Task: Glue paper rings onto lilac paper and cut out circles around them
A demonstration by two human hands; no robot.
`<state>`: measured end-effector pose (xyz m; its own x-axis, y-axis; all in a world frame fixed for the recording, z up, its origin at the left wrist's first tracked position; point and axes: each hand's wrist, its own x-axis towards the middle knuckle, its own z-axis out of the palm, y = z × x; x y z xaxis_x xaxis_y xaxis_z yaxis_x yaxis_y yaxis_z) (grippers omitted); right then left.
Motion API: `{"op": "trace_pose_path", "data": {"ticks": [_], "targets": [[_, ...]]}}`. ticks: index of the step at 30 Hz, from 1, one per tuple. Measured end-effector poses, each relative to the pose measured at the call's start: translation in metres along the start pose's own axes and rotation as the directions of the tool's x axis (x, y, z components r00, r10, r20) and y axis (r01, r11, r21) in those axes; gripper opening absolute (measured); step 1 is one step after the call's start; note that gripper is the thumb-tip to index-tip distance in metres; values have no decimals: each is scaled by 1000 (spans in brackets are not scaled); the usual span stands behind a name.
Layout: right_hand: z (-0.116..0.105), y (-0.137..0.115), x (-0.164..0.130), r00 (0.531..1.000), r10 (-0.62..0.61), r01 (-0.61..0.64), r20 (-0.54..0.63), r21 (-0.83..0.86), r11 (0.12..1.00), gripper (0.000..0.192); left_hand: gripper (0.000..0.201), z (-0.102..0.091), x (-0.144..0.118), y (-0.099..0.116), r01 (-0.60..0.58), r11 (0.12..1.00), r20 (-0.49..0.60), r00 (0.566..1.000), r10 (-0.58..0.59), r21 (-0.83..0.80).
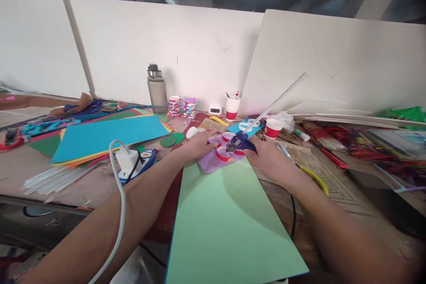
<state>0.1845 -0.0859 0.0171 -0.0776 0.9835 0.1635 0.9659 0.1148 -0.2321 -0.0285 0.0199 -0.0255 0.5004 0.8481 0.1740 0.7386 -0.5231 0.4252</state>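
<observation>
Cluttered craft table (100, 182) w/ white boards behind. Right hand (266, 157) is closed round blue glue gun (240, 143), nozzle at red paper rings (223, 154); left hand (199, 142) lies flat, pinning lilac sheet (209, 163). Gluing step; next calls for steady squeeze.

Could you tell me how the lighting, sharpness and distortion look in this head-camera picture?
Head view: even, soft light; the arms cast faint shadows on the green sheet. Wide-angle bending curves the white boards and stretches the forearms. The right hand on the glue gun is fairly sharp; the corners blur.
</observation>
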Motion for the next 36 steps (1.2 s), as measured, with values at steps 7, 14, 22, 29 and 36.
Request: {"op": "trace_pose_path", "data": {"ticks": [7, 14, 22, 29, 36], "targets": [[-1, 2, 1, 1000, 3, -3, 15, -40, 999, 28, 51, -4, -1, -4, 80, 994, -57, 995, -85, -79], [2, 3, 4, 1000, -17, 17, -3, -31, 999, 28, 38, -18, -5, 10, 182, 983, -45, 982, -181, 21], [1, 12, 10, 1000, -9, 9, 21, 21, 1000, 24, 31, -22, -2, 4, 220, 975, -179, 959, -219, -12], [-7, 12, 9, 998, 67, -68, 13, 44, 997, 26, 31, -18, 0, 3, 118, 987, -187, 973, -136, -104], [-8, 14, 10, 997, 73, -73, 14, 68, 995, 22, 26, -17, 2, 1, 109, 974, -281, 945, -164, -200]]}}
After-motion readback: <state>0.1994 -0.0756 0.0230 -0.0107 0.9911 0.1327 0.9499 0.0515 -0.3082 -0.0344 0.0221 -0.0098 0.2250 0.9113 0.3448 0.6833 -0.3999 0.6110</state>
